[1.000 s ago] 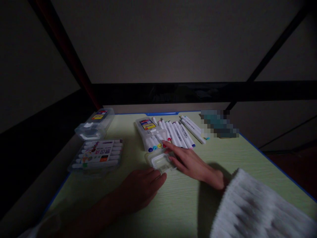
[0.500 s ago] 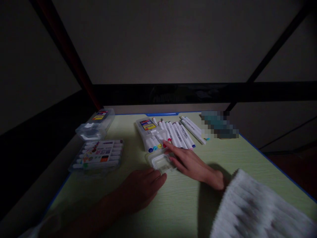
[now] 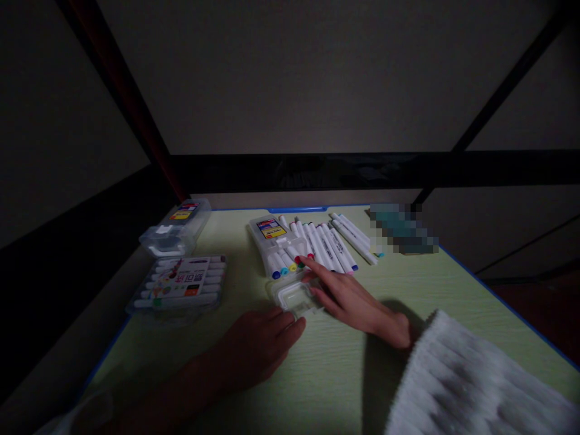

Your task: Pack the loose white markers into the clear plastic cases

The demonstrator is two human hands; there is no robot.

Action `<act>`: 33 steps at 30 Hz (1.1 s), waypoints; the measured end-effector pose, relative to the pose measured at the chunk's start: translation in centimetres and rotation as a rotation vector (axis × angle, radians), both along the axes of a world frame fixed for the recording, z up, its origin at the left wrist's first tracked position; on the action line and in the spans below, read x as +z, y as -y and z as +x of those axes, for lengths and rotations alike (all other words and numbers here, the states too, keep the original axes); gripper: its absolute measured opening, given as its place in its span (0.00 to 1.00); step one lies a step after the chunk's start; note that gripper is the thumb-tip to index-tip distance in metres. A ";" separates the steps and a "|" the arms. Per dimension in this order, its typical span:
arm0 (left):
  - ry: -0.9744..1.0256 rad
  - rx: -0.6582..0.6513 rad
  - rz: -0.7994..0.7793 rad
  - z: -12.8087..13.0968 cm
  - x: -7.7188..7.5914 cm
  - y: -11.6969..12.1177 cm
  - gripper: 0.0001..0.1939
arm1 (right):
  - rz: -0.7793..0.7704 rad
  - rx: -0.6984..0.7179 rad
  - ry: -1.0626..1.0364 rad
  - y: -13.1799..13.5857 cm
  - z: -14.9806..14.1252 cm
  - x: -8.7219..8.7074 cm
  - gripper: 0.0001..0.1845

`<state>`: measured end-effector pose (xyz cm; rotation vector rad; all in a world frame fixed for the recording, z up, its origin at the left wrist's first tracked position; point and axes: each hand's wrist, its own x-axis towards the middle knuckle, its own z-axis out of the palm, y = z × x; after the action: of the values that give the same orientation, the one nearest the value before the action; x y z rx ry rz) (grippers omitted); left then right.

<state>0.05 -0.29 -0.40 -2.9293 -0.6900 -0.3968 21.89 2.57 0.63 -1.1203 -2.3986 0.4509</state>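
Clear plastic case (image 3: 277, 243) w/ markers (image 3: 284, 264) is lying mid-way on table (image 3: 326, 374), lid (image 3: 292, 297) open. R hand (image 3: 347, 297) is spreading index & thumb, index at marker ends; L hand (image 3: 260, 344) is curling by lid edge, can't tell if pinching. Barely shifting vs. moment ago; work prob. pausing.

White markers (image 3: 322, 248), seemingly pale-green tabletop (image 3: 326, 374)

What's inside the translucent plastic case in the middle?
White cylindrical markers show blue, cyan and yellow ends; the case and its yellow-and-blue label hide the rest.
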 end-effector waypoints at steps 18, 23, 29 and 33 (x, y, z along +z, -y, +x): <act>0.005 -0.002 0.022 0.0 0.2 0.1 0.13 | 0.007 -0.007 -0.001 -0.1 0.0 -0.4 0.25; -0.010 -0.008 0.016 0.0 0.3 0.0 0.14 | -0.010 -0.008 0.020 0.0 0.0 -0.1 0.26; -0.005 0.008 0.005 0.0 0.1 0.0 0.14 | -0.018 -0.006 0.021 0.0 0.0 -0.1 0.26; -0.008 0.003 0.018 0.0 0.2 0.0 0.14 | 0.000 0.001 0.023 0.0 0.1 -0.2 0.26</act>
<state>0.07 -0.29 -0.23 -2.9115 -0.6862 -0.3887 21.96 2.57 0.41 -1.1304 -2.4196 0.4408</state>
